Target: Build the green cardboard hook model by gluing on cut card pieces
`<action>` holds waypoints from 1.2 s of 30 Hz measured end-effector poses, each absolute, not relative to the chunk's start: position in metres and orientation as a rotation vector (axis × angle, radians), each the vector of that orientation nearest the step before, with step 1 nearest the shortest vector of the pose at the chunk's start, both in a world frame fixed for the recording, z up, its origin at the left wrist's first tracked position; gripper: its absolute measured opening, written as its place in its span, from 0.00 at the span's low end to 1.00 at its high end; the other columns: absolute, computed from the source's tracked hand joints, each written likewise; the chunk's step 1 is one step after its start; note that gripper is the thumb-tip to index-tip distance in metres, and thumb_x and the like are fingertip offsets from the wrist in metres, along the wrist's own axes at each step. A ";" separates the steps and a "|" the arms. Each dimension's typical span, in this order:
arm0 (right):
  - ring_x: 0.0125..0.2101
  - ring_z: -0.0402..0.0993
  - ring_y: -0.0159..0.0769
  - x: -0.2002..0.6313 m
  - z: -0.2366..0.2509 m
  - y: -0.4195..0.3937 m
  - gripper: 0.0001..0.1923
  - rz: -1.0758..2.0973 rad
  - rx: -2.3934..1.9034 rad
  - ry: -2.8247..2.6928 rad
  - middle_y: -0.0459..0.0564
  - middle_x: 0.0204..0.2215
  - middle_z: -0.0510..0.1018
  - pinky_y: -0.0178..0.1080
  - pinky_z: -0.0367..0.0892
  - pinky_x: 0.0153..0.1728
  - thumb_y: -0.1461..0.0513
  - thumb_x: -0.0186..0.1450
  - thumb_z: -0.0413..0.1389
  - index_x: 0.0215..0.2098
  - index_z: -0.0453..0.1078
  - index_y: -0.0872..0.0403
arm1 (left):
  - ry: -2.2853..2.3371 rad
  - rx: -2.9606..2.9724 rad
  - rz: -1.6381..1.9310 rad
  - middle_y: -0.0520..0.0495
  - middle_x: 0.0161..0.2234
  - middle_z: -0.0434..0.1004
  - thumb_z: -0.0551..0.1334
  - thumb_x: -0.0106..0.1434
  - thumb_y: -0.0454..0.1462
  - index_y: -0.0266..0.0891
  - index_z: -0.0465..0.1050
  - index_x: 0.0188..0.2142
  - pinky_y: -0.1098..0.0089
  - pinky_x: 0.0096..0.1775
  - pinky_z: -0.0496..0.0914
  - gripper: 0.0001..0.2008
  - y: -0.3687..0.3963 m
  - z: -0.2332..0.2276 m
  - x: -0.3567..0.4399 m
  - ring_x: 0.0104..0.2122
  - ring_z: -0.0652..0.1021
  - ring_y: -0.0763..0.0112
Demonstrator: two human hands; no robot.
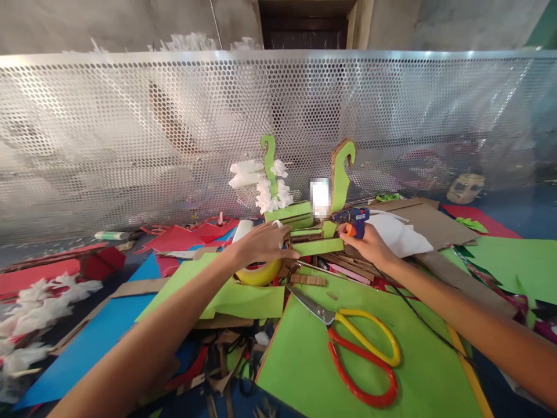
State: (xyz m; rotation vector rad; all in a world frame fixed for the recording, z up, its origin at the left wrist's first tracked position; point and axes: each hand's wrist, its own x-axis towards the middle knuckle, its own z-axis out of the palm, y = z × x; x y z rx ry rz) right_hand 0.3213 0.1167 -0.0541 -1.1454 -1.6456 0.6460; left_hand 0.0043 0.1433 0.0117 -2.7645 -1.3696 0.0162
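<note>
Gripping one glue gun point(353, 219) in right hand point(369, 244), left hand point(265, 244) flat on one cardboard model point(311, 229)

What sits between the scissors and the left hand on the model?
In the head view, a small cardboard strip lies between the scissors and the left hand, with the yellow tape roll just under that hand.

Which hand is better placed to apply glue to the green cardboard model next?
Probably the right hand: it holds the glue gun with the nozzle pointed at the green cardboard model. The left hand rests against the model's left side.
</note>
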 end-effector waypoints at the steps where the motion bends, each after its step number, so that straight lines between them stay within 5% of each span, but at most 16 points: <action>1: 0.36 0.77 0.44 0.321 -0.054 0.116 0.12 0.643 -1.150 -1.650 0.51 0.34 0.82 0.45 0.72 0.43 0.52 0.61 0.62 0.35 0.76 0.52 | -1.360 -2.768 0.013 0.33 0.54 0.81 0.55 0.63 0.69 0.38 0.64 0.70 0.58 0.54 0.70 0.49 0.144 0.008 0.006 0.55 0.78 0.44; 5: 0.32 0.77 0.45 0.317 -0.049 0.109 0.14 0.612 -1.189 -1.648 0.52 0.33 0.82 0.45 0.72 0.38 0.50 0.62 0.61 0.35 0.76 0.52 | -1.393 -2.784 -0.059 0.33 0.53 0.81 0.58 0.62 0.68 0.37 0.66 0.67 0.55 0.56 0.69 0.48 0.147 -0.003 0.010 0.56 0.78 0.42; 12: 0.22 0.70 0.41 0.312 -0.042 0.091 0.22 0.453 -1.281 -1.757 0.49 0.17 0.73 0.42 0.67 0.31 0.46 0.67 0.56 0.21 0.64 0.49 | -1.476 -2.689 -0.118 0.35 0.45 0.82 0.56 0.62 0.69 0.35 0.72 0.57 0.55 0.53 0.70 0.43 0.140 -0.011 0.015 0.49 0.80 0.44; 20: 0.24 0.61 0.35 0.319 -0.002 0.077 0.18 0.565 -1.225 -2.034 0.44 0.21 0.66 0.38 0.55 0.27 0.49 0.69 0.56 0.28 0.65 0.50 | -1.445 -2.589 -0.173 0.32 0.43 0.82 0.59 0.62 0.68 0.33 0.73 0.52 0.53 0.53 0.69 0.41 0.124 -0.010 0.021 0.51 0.78 0.41; 24: 0.25 0.62 0.35 0.328 0.010 0.074 0.21 0.548 -1.184 -2.197 0.45 0.25 0.68 0.38 0.54 0.28 0.45 0.74 0.51 0.36 0.70 0.52 | -1.416 -2.547 -0.221 0.32 0.45 0.82 0.60 0.63 0.66 0.34 0.73 0.53 0.53 0.54 0.68 0.39 0.118 -0.012 0.024 0.53 0.78 0.42; 32: 0.22 0.63 0.34 0.313 0.003 0.069 0.23 0.260 -1.330 -2.289 0.45 0.21 0.70 0.38 0.53 0.27 0.46 0.74 0.50 0.28 0.67 0.52 | -1.325 -2.499 -0.315 0.31 0.43 0.82 0.58 0.65 0.65 0.31 0.73 0.55 0.51 0.54 0.67 0.39 0.115 -0.021 0.027 0.52 0.77 0.41; 36: 0.28 0.71 0.38 0.303 -0.004 0.066 0.22 0.143 -1.292 -2.299 0.51 0.29 0.78 0.38 0.60 0.31 0.47 0.75 0.50 0.33 0.73 0.53 | -1.320 -2.477 -0.295 0.30 0.43 0.82 0.59 0.66 0.64 0.29 0.74 0.54 0.52 0.56 0.66 0.39 0.108 -0.019 0.031 0.53 0.76 0.42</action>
